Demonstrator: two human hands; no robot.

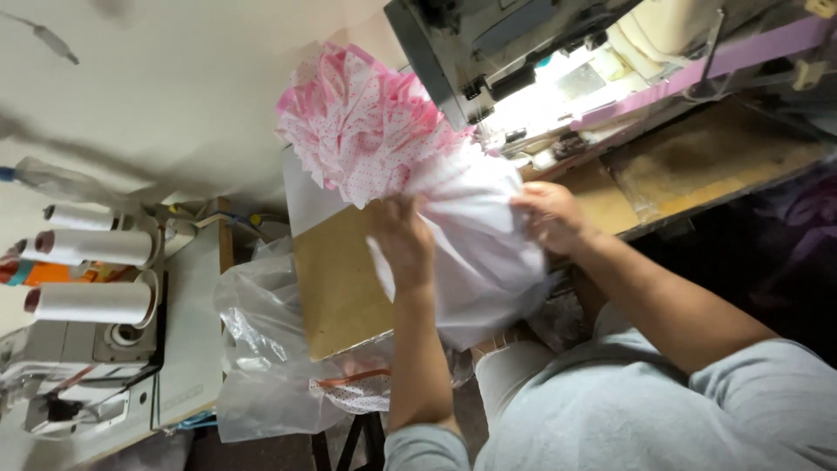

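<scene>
Both my hands grip one piece of cloth above a wooden table [336, 288]. My left hand [403, 240] pinches it where the pink dotted ruffled fabric [357, 122] meets the plain white fabric [475, 253]. The other side of the white fabric is gripped by my right hand [549, 216]. The white part hangs down toward my lap, and the pink ruffle fans up and to the left. A sewing machine [523, 61] with a lit needle area stands just behind the cloth.
A clear plastic bag [261, 358] holding dotted cloth hangs off the table's left edge. Further left sits an overlock machine [87, 366] with three white thread cones [91, 301]. A brown tabletop panel [697, 161] lies to the right.
</scene>
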